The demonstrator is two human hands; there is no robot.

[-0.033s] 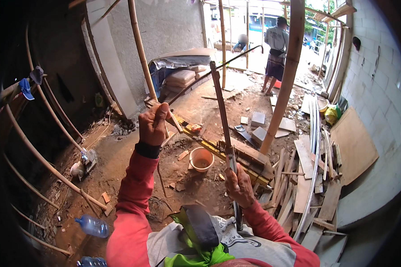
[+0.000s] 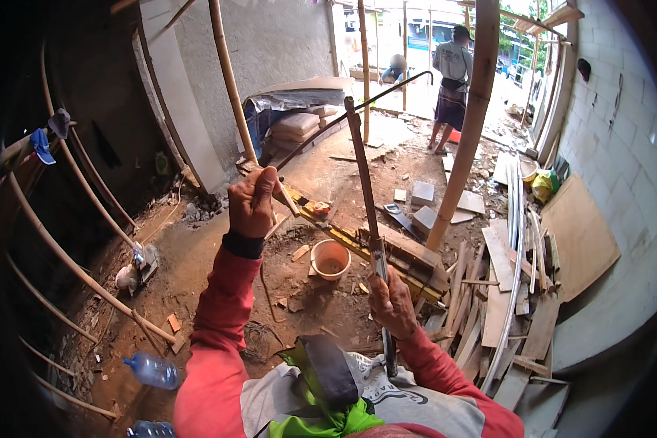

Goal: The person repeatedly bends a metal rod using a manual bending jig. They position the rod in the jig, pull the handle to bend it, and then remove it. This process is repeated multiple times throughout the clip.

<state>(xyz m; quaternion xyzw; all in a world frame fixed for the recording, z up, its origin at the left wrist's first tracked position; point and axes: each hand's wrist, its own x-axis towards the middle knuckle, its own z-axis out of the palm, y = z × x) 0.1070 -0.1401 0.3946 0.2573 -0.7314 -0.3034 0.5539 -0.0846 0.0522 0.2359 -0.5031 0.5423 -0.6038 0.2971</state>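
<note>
One thin hooked rod (image 2: 387, 95) sits gripped in the left hand (image 2: 252, 203), slanting up and away; the right hand (image 2: 393, 303) is wrapped around a long, tilted metal bar (image 2: 363, 175). A bucket (image 2: 331, 264) stands on the dirt floor (image 2: 310, 306) beside the edge of a yellow beam (image 2: 359, 250).

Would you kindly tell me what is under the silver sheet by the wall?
Pale stacked sacks show beneath the front of the silver sheet; whatever lies farther back is covered.

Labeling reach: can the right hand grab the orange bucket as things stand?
Probably not: the right hand is wrapped around a long bar, and the bucket appears to sit at ground level.
</note>
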